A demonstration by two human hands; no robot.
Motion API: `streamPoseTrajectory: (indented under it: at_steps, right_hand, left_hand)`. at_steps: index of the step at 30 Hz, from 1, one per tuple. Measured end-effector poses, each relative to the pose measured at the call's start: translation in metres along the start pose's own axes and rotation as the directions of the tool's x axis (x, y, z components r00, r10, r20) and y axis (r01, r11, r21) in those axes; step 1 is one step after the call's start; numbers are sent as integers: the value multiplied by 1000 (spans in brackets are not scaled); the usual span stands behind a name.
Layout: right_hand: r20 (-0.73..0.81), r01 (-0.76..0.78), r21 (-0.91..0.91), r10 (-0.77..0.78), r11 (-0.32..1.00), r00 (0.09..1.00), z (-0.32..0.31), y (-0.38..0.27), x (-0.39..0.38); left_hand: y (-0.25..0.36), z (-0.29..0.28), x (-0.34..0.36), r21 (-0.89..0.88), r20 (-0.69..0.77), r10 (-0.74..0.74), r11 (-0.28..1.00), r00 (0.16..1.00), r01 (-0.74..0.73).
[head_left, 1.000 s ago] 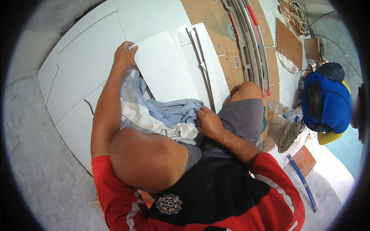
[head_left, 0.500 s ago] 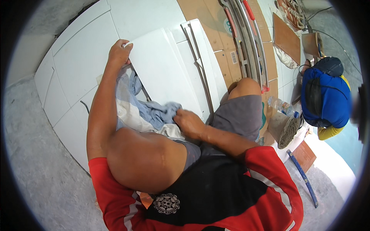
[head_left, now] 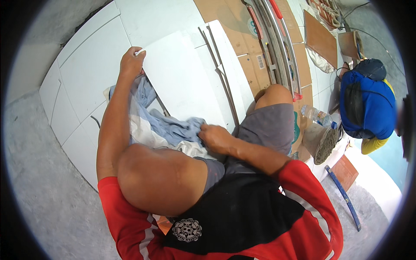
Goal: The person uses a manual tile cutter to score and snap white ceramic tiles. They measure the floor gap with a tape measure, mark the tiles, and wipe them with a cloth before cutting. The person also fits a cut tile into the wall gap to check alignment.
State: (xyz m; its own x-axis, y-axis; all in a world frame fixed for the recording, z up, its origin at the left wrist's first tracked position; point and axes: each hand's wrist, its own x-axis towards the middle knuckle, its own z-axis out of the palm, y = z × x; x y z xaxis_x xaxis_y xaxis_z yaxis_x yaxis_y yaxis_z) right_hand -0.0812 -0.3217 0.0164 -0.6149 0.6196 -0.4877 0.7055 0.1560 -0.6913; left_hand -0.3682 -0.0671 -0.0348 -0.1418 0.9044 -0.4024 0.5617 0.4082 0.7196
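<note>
My left hand (head_left: 131, 63) grips the far left corner of a large white tile (head_left: 184, 82) that lies tilted over the laid floor tiles. My right hand (head_left: 215, 137) is closed on a crumpled pale blue cloth (head_left: 171, 128) at the tile's near edge. The cloth spreads under the tile's left side, over a white sheet (head_left: 143, 138). My bare knees frame the spot, in grey shorts.
White floor tiles (head_left: 82, 73) cover the ground to the left, beside grey concrete (head_left: 39, 186). Flattened cardboard (head_left: 225, 26), metal rails (head_left: 277, 43), a plastic bottle (head_left: 318, 116) and a blue bar (head_left: 344, 197) lie to the right. Another person in blue (head_left: 368, 104) crouches at far right.
My right hand has pulled the blue cloth leftward and nearer along the tile's edge. My left hand stays on the tile's corner.
</note>
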Motion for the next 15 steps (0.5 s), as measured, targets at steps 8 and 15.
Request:
streamPoseTrajectory:
  at_steps: [8, 15]
  right_hand:
    - [-159, -360, 117, 375, 926, 913, 0, 11, -65]
    - [-249, -378, 214, 425, 900, 870, 6, 23, -61]
  left_hand:
    - [-1, -4, -3, 23, 10, -33, 999, 999, 33]
    - [1, -3, -6, -37, 5, -20, 999, 1000, 20]
